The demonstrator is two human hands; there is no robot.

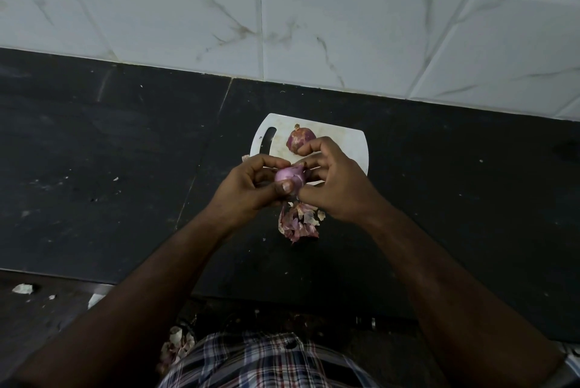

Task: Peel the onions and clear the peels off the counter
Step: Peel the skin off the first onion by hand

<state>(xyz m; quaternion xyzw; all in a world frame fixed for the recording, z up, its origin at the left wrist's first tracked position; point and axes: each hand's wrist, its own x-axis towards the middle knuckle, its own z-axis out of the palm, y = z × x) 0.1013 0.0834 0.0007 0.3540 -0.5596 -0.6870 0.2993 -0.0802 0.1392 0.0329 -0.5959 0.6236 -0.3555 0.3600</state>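
Observation:
My left hand (251,187) grips a small, partly peeled purple onion (290,175) just above the near edge of a white cutting board (351,144). My right hand (332,180) pinches the onion's skin at its right side. A second onion (298,138), with its skin on, lies on the board behind my fingers. A pile of purple and tan peels (298,221) sits on the black counter (125,152) right below my hands.
The white marble-tiled wall (314,11) rises behind the counter. Small peel scraps (23,288) lie along the counter's front edge at the left. More peels (177,343) lie lower down, near my checked shirt (266,362).

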